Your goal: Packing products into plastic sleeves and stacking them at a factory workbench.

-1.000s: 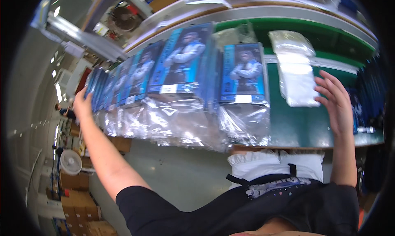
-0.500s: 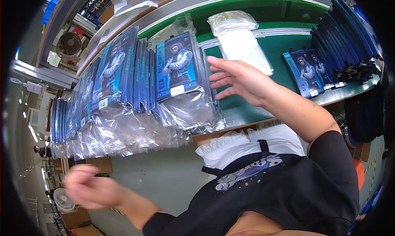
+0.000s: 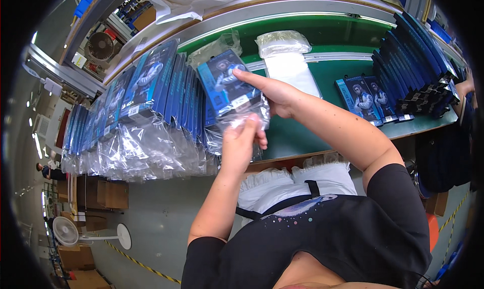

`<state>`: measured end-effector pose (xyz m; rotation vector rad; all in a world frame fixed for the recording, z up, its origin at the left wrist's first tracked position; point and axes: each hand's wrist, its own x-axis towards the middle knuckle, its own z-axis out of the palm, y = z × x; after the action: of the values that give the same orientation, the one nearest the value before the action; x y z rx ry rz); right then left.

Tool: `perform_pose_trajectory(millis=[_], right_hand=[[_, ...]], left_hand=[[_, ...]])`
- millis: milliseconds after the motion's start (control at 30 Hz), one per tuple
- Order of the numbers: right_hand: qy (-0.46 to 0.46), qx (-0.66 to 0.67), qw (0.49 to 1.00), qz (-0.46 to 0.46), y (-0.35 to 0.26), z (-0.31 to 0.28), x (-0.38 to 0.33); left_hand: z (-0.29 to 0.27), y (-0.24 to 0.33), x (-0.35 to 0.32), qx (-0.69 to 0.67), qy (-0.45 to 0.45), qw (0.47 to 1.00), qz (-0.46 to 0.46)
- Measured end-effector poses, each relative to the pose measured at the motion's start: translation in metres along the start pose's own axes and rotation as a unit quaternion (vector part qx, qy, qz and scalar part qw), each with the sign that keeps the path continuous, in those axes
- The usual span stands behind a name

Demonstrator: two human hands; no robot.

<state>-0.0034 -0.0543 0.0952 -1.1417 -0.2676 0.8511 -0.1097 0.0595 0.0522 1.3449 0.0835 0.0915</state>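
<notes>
Two hands work one blue card (image 3: 227, 84) above the green bench (image 3: 322, 42): my right hand (image 3: 275, 95) grips its top edge, my left hand (image 3: 242, 142) pinches its clear sleeve (image 3: 242, 120). I judge bagging half done: many sleeved cards (image 3: 151, 107) lie left, unbagged cards (image 3: 411, 57) wait right.

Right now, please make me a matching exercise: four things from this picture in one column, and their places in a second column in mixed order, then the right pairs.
Things:
1. bagged box
2. fan
3. bag pile
4. dark boxes

Places:
A. on the floor, lower left
B. stacked at the right end of the green table
C. held between the left hand and the right hand
D. on the table, beyond the right hand

Pairs: 1-C, 2-A, 3-D, 4-B
</notes>
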Motion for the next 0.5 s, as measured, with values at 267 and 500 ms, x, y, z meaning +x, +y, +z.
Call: perform_pose_trajectory(millis=[267,500], right_hand=[[-0.021,0.091,0.995,-0.017,0.005,-0.032,-0.004],[-0.031,0.161,0.986,-0.028,-0.001,-0.035,-0.009]], left_hand=[[-0.001,0.009,-0.017,0.077,-0.076,0.993,-0.038],[-0.035,-0.003,-0.035,-0.097,0.036,0.989,-0.102]])
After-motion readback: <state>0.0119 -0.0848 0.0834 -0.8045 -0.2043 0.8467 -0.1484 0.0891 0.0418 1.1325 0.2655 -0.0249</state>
